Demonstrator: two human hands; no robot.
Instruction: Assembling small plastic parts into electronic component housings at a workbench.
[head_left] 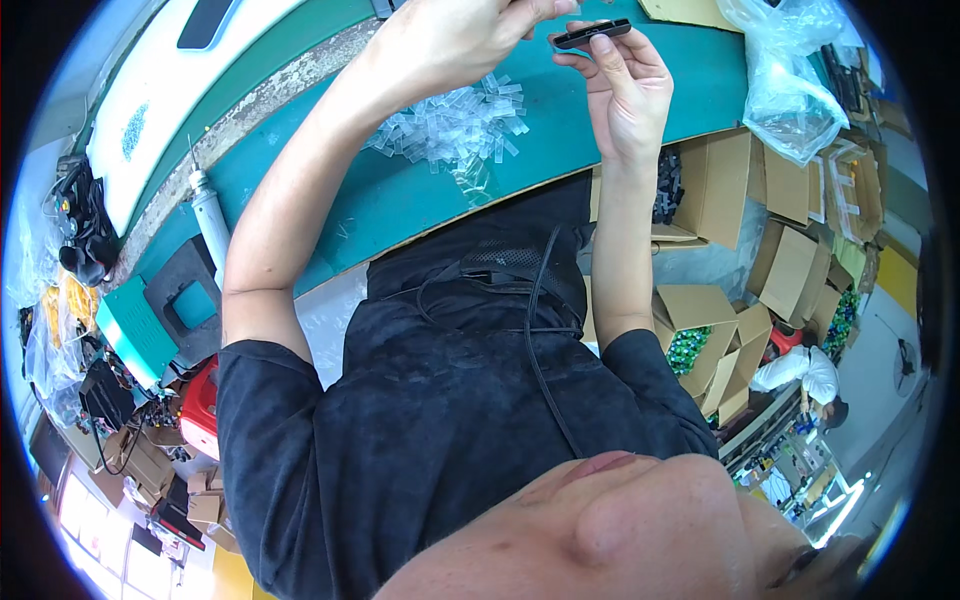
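Observation:
My right hand [632,95] is closed on a small flat black case [592,34], thumb against its near side and fingers behind. Just to its left, at the top of the picture, my left hand [450,40] has its fingers pinched together close to the case's left end. Whatever sits between those fingertips is too small to name. Beneath my left wrist, a loose heap of small clear plastic strips [455,120] lies on the teal mat [400,205]. A few more strips are scattered toward the table's near edge.
Left of my left arm stand a grey electric screwdriver [209,220] and a black frame-like stand [185,300]. A dark phone [208,24] rests on a white surface. Clear plastic bags [790,100] hang at the right, above open cardboard boxes [715,190]. Another person [800,375] is farther off.

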